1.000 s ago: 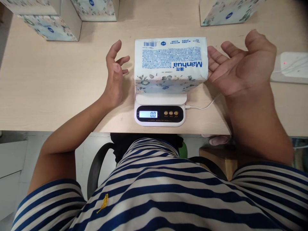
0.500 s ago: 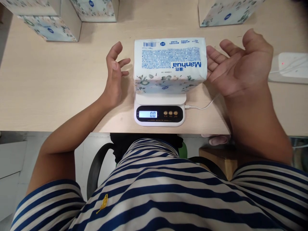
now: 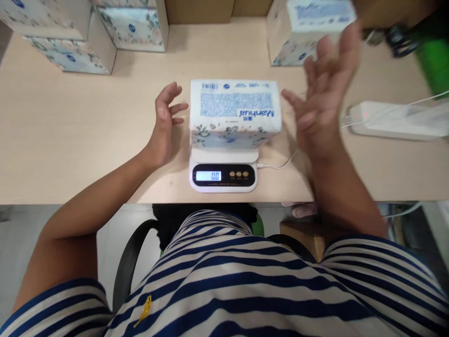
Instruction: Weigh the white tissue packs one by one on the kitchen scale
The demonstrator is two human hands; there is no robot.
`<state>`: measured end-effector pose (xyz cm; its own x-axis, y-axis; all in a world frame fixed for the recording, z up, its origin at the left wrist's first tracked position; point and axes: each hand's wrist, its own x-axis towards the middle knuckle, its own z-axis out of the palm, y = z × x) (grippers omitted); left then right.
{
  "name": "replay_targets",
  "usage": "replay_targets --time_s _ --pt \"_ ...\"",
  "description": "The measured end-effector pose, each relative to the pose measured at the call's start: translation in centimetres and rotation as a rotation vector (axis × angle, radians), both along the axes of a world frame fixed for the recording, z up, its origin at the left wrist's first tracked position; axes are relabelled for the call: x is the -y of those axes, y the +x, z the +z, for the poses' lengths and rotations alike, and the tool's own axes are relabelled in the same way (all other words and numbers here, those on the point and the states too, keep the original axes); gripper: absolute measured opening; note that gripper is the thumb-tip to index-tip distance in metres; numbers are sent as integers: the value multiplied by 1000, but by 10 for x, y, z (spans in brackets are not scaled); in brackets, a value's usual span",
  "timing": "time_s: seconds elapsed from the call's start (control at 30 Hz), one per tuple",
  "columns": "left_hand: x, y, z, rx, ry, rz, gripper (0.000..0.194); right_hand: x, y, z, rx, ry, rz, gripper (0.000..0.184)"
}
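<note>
One wrapped pack (image 3: 235,105), its Manhua lettering upside down, lies in the head view on the plate of a small white scale (image 3: 224,189), near the front edge of the table (image 3: 115,126). The left hand (image 3: 164,128) is just beside the pack's left end, fingers curved and parted, gripping nothing. The right hand (image 3: 321,110) is raised by the other end with its fingers spread, also holding nothing; it is blurred, so I cannot tell whether its nearest fingertip grazes the wrapper.

Resting the pack squarely looks like the point to mind: its right end seems to jut past the plate while the left runs nearly flush, so a slight shift leftward would probably balance it better. Guide it with flat fingers at both ends, as the film likely dents and slips. Afterwards keep hands and forearms clear of pack and plate, so that no stray touch bears on them. The display (image 3: 208,176) reads 0.0, best viewed with nothing over it.

A white cable (image 3: 277,167) leaves the scale's right side and passes out of sight at the right forearm, which could snag it. Farther right lies a power strip (image 3: 382,122) with a red light. Stacked packs (image 3: 73,57) stand at the back left; a similar carton-shaped pack (image 3: 280,40) at the back right is partly covered by the right hand. Cardboard (image 3: 199,11) lines the rear.
</note>
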<state>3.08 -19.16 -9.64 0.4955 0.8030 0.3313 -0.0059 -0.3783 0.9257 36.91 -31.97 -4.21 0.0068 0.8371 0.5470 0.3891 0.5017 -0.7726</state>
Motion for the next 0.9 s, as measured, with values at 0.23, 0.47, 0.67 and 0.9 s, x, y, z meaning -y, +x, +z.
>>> replay_targets --time_s 0.23,0.47,0.67,0.9 --pt "9 -1 5 177 -95 -61 114 -11 -25 -23 317 -256 43 146" --pt "1 0 11 258 -162 33 93 -16 -21 -16 373 -106 -13 124" --pt "-8 4 15 250 -252 147 102 -35 50 20 537 201 -327 108" --pt "-8 2 19 231 -269 167 101 -110 151 66 432 112 -597 120"
